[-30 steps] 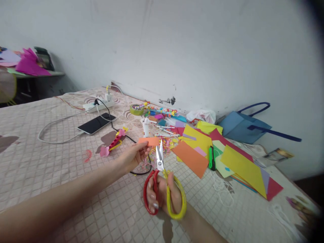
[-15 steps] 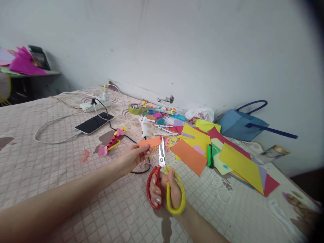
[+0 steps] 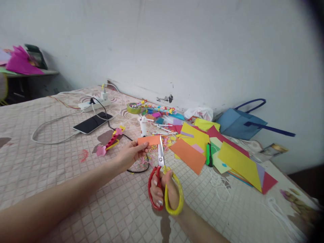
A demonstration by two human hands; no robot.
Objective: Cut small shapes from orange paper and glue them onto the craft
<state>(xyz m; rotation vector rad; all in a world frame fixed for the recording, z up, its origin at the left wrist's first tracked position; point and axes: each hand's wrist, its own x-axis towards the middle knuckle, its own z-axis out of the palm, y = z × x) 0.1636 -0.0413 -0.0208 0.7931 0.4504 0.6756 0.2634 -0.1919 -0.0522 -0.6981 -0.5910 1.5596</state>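
Scissors (image 3: 161, 160), steel-bladed, red-and-yellow-handled, sit grasped in the right hand (image 3: 162, 191); the left hand (image 3: 131, 154) pinches an orange paper strip (image 3: 152, 140), whose unsupported right end might buckle.

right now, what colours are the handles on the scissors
The scissors have one red handle and one yellow handle, best seen in the head view.

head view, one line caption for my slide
Left hand holds an orange strip by the scissors in the right hand.
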